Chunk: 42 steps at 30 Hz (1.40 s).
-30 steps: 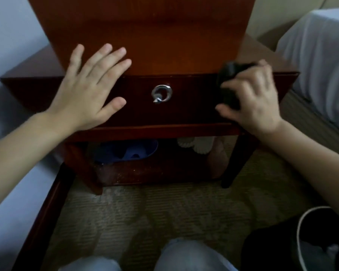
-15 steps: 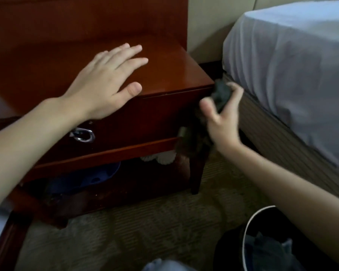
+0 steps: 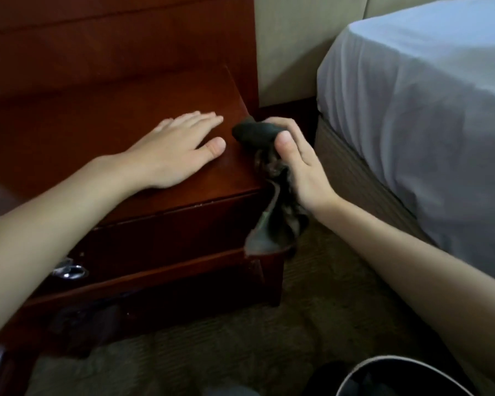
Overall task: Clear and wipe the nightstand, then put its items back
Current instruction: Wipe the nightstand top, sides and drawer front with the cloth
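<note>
**Dim Room, Soft Picture**

We saw a dim, slightly blurred view. The bed sheet (image 3: 412,124) caught the most light. The nightstand (image 3: 97,132) top carried a faint sheen, its underside lost in shadow. Straight lines bowed near the edges.

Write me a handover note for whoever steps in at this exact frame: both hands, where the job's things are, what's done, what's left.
Left hand: flat, palm down on the nightstand top, near its right end.
Right hand: grips the dark cloth against the top's right edge; the loose end of the cloth hangs down the side.
Done: no items show on the visible part of the top, so clearing looks finished.
Left: finish wiping the edge and side, then put the items back. They are not in view here, so find them first.
</note>
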Each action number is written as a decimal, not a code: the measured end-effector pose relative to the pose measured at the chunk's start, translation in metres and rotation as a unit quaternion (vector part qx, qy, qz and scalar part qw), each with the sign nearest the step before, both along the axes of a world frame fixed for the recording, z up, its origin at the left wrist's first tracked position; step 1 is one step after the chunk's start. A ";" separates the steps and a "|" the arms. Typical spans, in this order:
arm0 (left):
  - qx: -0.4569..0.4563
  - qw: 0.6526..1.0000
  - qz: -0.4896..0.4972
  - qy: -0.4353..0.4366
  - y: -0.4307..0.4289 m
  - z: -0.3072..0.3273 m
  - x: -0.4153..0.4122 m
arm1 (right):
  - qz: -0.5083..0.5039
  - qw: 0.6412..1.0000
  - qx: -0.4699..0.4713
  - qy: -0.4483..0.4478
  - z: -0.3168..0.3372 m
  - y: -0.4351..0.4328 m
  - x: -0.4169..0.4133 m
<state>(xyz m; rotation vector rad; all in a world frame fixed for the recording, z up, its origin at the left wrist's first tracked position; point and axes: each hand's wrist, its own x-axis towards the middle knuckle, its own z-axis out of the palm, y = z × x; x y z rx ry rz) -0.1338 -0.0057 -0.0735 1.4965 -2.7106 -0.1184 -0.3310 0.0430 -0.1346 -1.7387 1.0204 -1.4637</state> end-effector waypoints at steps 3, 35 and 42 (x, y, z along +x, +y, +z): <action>0.066 0.998 0.008 -0.018 -0.002 -0.005 0.000 | 0.001 0.991 0.022 0.132 0.000 -0.015 -0.014; 0.103 0.989 -0.049 -0.093 0.031 0.001 -0.039 | 0.274 0.958 0.057 -0.065 -0.078 -0.025 -0.050; 0.115 0.986 -0.057 -0.105 0.028 0.004 -0.040 | 0.197 0.978 0.038 -0.062 -0.077 -0.038 -0.022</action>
